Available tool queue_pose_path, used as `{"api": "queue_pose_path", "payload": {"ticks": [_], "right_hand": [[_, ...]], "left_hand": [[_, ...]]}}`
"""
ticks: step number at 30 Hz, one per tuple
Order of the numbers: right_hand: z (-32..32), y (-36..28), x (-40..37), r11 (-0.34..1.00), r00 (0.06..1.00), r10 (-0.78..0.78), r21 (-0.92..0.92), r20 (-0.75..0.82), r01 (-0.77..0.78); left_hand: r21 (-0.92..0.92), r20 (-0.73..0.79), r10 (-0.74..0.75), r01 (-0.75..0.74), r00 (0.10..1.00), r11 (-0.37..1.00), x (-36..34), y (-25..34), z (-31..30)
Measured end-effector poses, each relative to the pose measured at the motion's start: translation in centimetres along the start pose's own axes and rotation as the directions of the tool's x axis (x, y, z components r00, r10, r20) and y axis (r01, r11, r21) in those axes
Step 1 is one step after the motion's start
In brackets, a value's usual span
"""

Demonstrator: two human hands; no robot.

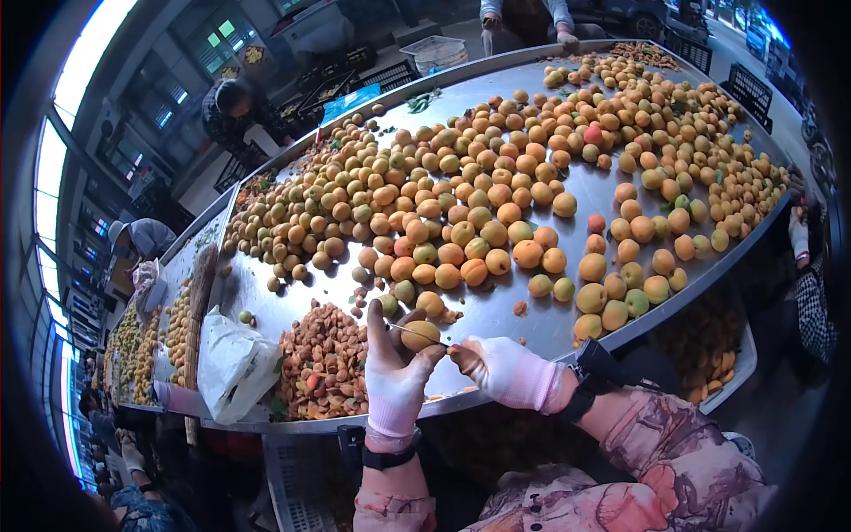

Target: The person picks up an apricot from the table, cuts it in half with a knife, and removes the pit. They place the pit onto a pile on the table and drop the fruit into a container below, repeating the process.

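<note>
Above the near edge of a metal table [479, 317], my left hand [390, 379], in a white glove with dark fingertips, grips an apricot [420, 335] between thumb and fingers. A thin dark blade, apparently a small knife [417, 332], lies across that fruit. Its handle end is pinched in my gloved right hand [507, 371], mostly covered by the fingers. Just left of my left hand is a heap of brown apricot pits [321, 372]. Beyond both hands spread many loose apricots [461, 239], orange to greenish.
A white plastic bag [232, 363] lies left of the pits. Under the table's edge are a white crate [301, 483] and a tub of halved apricots [709, 377]. Other people work around: one at the far side [527, 18], another at the left [235, 111]. A gloved hand [800, 235] shows at right.
</note>
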State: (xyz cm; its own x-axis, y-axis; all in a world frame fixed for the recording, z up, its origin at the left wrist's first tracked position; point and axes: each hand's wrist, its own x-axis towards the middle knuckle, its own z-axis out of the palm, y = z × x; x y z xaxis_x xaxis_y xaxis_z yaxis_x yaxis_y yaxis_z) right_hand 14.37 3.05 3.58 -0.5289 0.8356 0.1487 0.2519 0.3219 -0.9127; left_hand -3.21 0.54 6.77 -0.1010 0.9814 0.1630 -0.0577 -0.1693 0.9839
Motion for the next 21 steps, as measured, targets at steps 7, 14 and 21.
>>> {"api": "queue_pose_path", "payload": {"ticks": [7,14,21], "right_hand": [[0.4,-0.1,-0.1,1.0,0.998,-0.022,-0.012,-0.053,0.021],[0.3,-0.3,0.4,0.998,1.0,0.022,-0.059,-0.016,-0.022],[0.7,0.2,0.1,0.995,0.999,-0.009,-0.095,-0.039,0.005]], "left_hand": [[-0.447,0.001,-0.357,0.32,0.934,0.836,0.0,-1.0,-1.1],[0.072,-0.134,-0.017,0.027,0.991,0.997,-0.5,-0.7,-0.1],[-0.328,-0.104,-0.107,0.067,0.989,0.942,-0.3,-0.2,0.4]]}}
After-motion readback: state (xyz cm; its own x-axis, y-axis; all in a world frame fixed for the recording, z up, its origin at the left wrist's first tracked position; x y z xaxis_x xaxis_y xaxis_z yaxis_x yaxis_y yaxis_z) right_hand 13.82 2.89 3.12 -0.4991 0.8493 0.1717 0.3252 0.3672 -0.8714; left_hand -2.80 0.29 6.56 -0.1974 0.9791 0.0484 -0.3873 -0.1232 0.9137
